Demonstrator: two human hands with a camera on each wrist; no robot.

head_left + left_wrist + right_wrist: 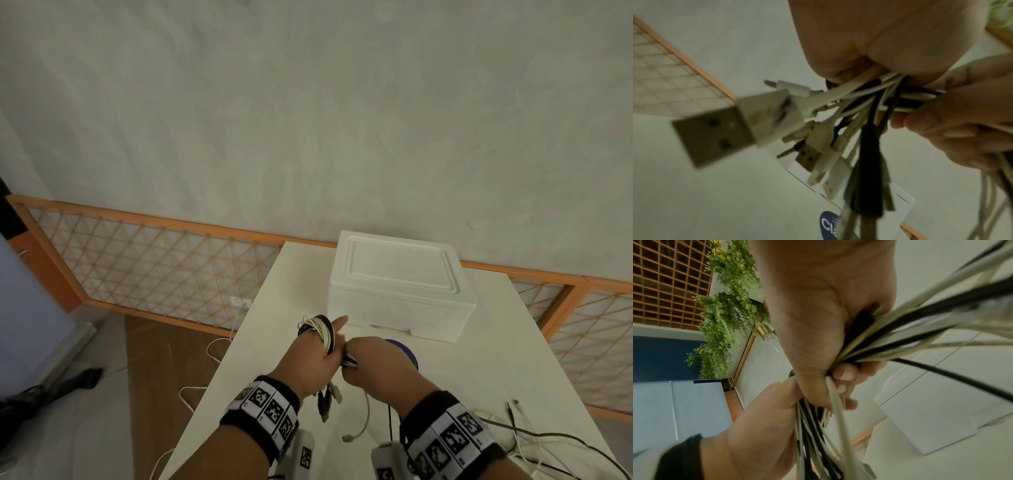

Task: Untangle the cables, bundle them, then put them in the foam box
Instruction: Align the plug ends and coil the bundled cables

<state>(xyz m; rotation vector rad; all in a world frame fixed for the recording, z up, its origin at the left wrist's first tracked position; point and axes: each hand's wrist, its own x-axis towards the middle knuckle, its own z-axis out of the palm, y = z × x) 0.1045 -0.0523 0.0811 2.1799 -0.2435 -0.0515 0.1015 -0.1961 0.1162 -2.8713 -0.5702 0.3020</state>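
Over the white table (281,377), my left hand (317,354) holds a bundle of black and white cables (320,329), looped round its fingers. USB and jack plugs (327,401) hang beneath the palm and fill the left wrist view (715,134). Just to the right, my right hand (371,359) grips the same cables in a fist (828,331), touching the left hand (766,415). Loose strands (920,331) fan out from that fist. The white foam box (397,284) stands behind both hands with its lid on.
A round purple and blue thing (409,351) lies half hidden under my right hand. More loose cables (513,431) trail over the table's near right. An orange lattice fence (154,267) runs behind the table. White cords (191,394) lie on the floor to the left.
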